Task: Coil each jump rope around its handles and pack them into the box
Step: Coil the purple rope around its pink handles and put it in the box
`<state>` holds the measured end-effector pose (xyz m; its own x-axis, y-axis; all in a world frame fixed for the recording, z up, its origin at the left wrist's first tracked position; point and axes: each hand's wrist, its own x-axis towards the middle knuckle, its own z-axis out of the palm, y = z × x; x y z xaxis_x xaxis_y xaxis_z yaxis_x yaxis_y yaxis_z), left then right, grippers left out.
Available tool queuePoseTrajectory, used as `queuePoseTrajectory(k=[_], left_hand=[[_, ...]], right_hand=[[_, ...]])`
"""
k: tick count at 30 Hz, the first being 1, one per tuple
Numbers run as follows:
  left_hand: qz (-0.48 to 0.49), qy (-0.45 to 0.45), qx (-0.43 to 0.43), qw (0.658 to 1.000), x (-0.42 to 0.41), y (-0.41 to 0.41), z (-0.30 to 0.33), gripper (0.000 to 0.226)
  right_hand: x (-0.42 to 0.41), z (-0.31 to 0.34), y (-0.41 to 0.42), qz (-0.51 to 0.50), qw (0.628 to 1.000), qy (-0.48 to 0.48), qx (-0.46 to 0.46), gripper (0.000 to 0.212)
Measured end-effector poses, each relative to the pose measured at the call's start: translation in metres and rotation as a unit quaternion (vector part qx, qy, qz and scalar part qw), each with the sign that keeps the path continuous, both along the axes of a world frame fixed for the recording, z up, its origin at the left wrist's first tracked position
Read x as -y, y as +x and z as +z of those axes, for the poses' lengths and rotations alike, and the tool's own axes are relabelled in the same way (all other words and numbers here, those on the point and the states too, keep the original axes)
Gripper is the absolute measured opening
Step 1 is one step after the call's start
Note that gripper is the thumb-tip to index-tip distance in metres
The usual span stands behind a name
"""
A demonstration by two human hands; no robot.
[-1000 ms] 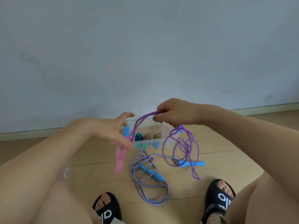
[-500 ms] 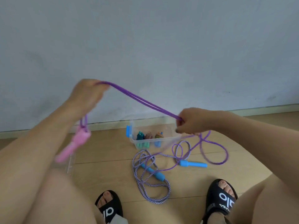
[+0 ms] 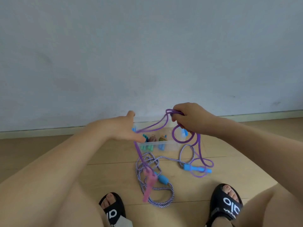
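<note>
My right hand (image 3: pixel 191 121) grips several gathered loops of the purple jump rope (image 3: pixel 183 140) above the clear box (image 3: pixel 172 145). From there the rope runs down to my left hand (image 3: pixel 122 126), whose fingers are straight, and crosses them. Its pink handle (image 3: pixel 148 183) dangles below, blurred, over the floor. Loose purple loops trail down to the right. A blue-and-white striped rope (image 3: pixel 155 161) lies tangled on the floor, with one blue handle (image 3: pixel 162 178) in the middle and another blue handle (image 3: pixel 196 169) to the right. Several coiled ropes sit in the box.
A grey wall (image 3: pixel 147 54) with a pale baseboard stands just behind the box. The floor is light wood. My feet in black sandals rest near the bottom: the left sandal (image 3: pixel 113 210) and the right sandal (image 3: pixel 227 204). My knees fill both lower corners.
My left hand dropped from high on the left back toward my right hand and opened. The pink handle swung down over the striped rope. My right hand holds more purple loops.
</note>
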<state>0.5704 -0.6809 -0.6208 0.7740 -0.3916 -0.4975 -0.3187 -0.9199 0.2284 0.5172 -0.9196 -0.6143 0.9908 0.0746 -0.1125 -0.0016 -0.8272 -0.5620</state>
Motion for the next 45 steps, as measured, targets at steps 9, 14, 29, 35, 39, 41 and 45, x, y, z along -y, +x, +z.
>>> queuePoseTrajectory(k=[9,14,29,35,39,41,45], left_hand=[[-0.091,-0.265,0.023,0.96,0.034,-0.012,0.014,0.015],[0.035,-0.351,0.0,0.936,0.011,-0.001,0.032,0.03],[0.198,-0.663,-0.096,0.716,-0.002,0.001,0.056,0.038],[0.156,-0.512,-0.035,0.844,0.002,-0.002,0.046,0.04],[0.075,-0.433,-0.056,0.897,0.02,-0.02,0.046,0.04],[0.038,-0.41,-0.044,0.91,0.032,-0.025,0.044,0.04],[-0.006,-0.383,0.048,0.923,0.033,-0.02,0.037,0.037]], right_hand=[[-0.027,0.021,-0.015,0.106,0.991,0.065,0.048,0.018],[0.004,0.011,-0.009,0.043,0.997,-0.05,0.046,0.01],[0.053,-0.043,0.005,-0.091,0.96,-0.199,-0.174,0.034],[0.074,-0.035,-0.001,-0.037,0.934,-0.177,-0.307,0.044],[0.038,-0.003,-0.001,0.022,0.962,0.149,-0.226,0.082],[0.013,0.017,-0.004,0.082,0.94,0.283,-0.174,0.073],[-0.021,0.029,-0.015,0.112,0.971,0.194,-0.08,0.023]])
